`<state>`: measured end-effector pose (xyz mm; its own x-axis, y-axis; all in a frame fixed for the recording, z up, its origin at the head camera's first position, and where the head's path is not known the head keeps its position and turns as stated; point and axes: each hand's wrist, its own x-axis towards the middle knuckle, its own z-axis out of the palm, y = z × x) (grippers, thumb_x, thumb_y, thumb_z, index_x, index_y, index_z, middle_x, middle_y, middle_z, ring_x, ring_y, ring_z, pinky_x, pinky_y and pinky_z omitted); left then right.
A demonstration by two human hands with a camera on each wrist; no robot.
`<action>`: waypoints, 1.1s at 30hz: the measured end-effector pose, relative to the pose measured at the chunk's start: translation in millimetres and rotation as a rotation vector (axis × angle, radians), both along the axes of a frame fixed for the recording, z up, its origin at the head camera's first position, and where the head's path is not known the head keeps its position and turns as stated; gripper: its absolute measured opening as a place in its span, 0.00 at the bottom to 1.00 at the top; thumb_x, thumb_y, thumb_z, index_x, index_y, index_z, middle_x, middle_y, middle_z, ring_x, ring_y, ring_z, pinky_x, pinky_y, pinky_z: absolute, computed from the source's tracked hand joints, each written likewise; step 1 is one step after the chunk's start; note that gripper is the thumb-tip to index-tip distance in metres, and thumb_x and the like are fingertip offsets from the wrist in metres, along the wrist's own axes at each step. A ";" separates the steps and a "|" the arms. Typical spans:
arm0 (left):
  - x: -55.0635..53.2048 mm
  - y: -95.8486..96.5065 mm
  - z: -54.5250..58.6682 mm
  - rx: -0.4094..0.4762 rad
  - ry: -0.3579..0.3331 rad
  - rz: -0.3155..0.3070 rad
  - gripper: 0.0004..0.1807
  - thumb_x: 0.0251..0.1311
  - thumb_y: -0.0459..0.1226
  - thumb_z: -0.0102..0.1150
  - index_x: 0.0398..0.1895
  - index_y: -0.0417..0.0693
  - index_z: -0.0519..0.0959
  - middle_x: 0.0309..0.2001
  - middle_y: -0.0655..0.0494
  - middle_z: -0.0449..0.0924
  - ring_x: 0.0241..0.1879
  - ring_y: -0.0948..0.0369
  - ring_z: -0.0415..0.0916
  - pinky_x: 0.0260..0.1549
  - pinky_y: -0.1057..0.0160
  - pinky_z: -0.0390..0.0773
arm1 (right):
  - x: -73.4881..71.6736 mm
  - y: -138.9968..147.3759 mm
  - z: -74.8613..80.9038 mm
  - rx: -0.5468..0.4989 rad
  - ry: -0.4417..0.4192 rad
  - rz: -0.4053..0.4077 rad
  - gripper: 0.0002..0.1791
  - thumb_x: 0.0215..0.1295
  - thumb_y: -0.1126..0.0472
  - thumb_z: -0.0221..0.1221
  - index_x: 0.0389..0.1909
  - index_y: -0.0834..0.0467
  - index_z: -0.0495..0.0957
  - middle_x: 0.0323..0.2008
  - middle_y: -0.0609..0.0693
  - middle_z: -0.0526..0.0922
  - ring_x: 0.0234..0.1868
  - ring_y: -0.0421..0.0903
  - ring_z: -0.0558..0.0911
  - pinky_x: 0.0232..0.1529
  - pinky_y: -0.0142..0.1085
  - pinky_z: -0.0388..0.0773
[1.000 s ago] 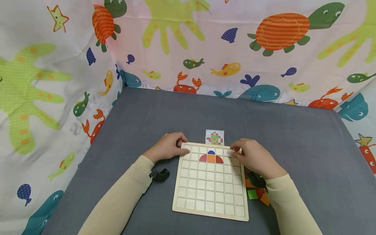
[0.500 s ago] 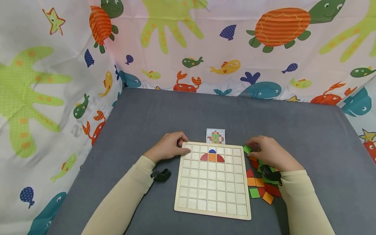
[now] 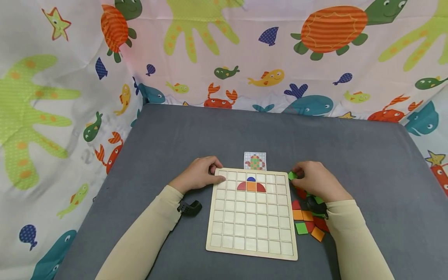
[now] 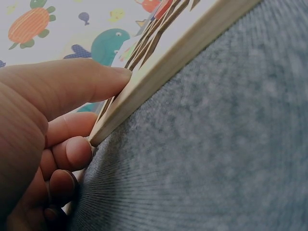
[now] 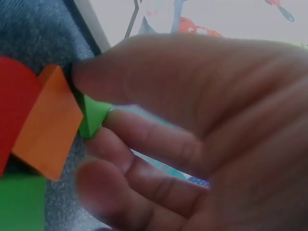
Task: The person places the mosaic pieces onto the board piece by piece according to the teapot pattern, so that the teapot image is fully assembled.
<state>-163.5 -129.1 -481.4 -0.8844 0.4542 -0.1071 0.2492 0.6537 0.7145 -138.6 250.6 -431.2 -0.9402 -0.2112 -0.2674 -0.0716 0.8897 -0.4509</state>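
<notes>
A pale wooden grid board (image 3: 251,225) lies flat on the grey tabletop. In its upper rows sit a blue half-round piece (image 3: 251,179), an orange square (image 3: 251,186) and two red curved pieces, one on each side of the square. My left hand (image 3: 199,175) grips the board's upper left corner, thumb on top and fingers curled at the edge (image 4: 79,147). Just beyond the upper right corner, my right hand (image 3: 316,181) pinches a green tile (image 5: 96,115) between thumb and fingertips. Part of that tile is hidden behind the thumb.
Right of the board lies a loose pile of red, green and orange pieces (image 3: 307,216), partly under my right wrist. A small card (image 3: 255,160) with a coloured grid pattern touches the board's top edge. Printed fabric walls (image 3: 196,93) border the grey table (image 3: 210,132).
My right hand has moved off the board's upper right corner to the right and taken hold of a green tile. My left hand keeps its grip on the board.
</notes>
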 end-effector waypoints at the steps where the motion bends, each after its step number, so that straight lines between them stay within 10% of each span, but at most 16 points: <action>1: 0.2 -0.1 0.3 -0.001 0.000 0.001 0.16 0.61 0.48 0.77 0.46 0.55 0.82 0.33 0.59 0.73 0.32 0.61 0.70 0.38 0.60 0.70 | 0.1 0.2 0.6 0.002 -0.002 -0.004 0.17 0.63 0.56 0.69 0.47 0.64 0.86 0.42 0.59 0.87 0.39 0.53 0.82 0.44 0.51 0.83; 16: 0.4 0.3 0.6 -0.002 0.023 0.002 0.16 0.61 0.48 0.77 0.45 0.55 0.82 0.33 0.59 0.74 0.32 0.61 0.70 0.38 0.59 0.71 | 6.2 -1.2 14.5 -0.056 0.006 0.012 0.15 0.62 0.59 0.69 0.46 0.63 0.87 0.41 0.58 0.87 0.38 0.51 0.81 0.35 0.43 0.81; 33: 1.8 -0.6 3.2 -0.001 0.004 0.002 0.15 0.61 0.48 0.76 0.44 0.56 0.82 0.33 0.59 0.74 0.32 0.60 0.70 0.38 0.59 0.70 | 26.6 -53.5 16.7 -0.077 0.082 0.296 0.12 0.58 0.63 0.74 0.43 0.58 0.87 0.38 0.47 0.85 0.33 0.41 0.77 0.35 0.36 0.77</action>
<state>-161.6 -129.7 -478.1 -0.8858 0.4523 -0.1036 0.2510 0.6550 0.7127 -112.0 197.1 -414.6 -0.8525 -0.4958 -0.1656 -0.3614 0.7880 -0.4985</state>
